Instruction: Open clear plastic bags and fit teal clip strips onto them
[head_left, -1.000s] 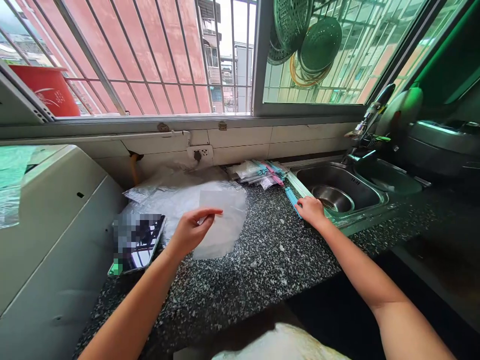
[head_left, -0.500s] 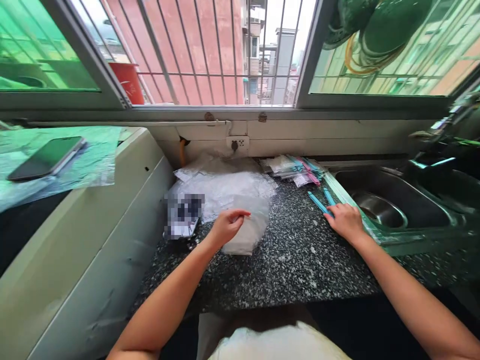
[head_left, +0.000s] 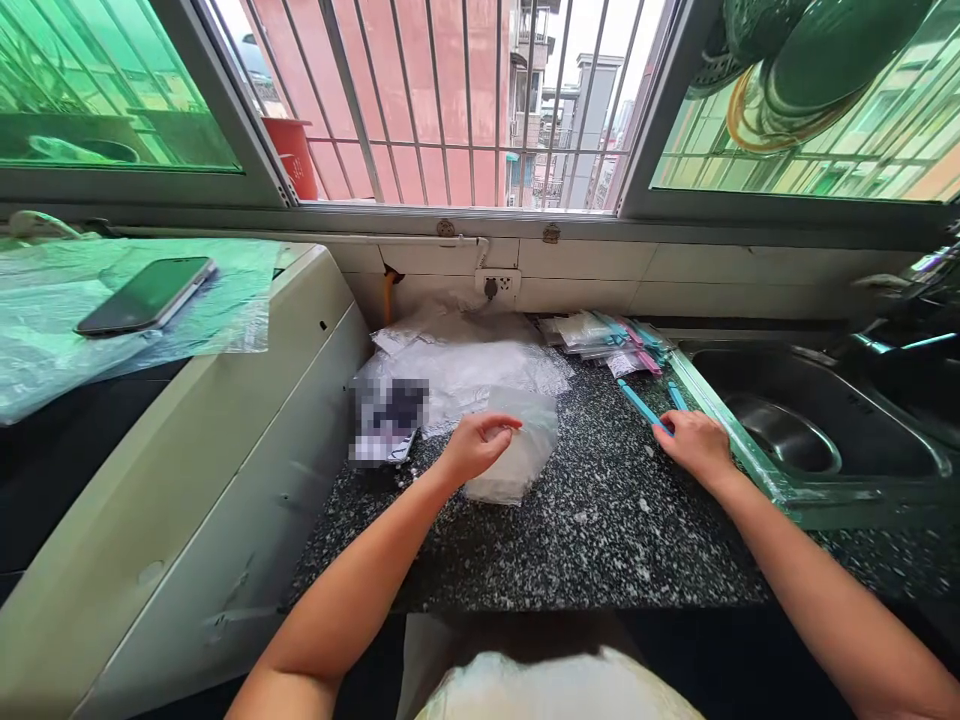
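Daylight comes thru barred wndw [head_left: 471, 147], pink bldg [head_left: 452, 90] beyond; tiled wall [head_left: 585, 270] below, speckled counter [head_left: 592, 540].

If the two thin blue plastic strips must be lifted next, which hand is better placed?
Likely the right hand: it touches the blue strips, while the left hand is farther from them, at the flat translucent plastic bag.

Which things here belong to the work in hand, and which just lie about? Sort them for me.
In use, it seems:
clear plastic bag, at the left hand
blue strips, at the right hand
likely the packets behind

Apparently just lying about:
phone on the plastic cover
red bucket
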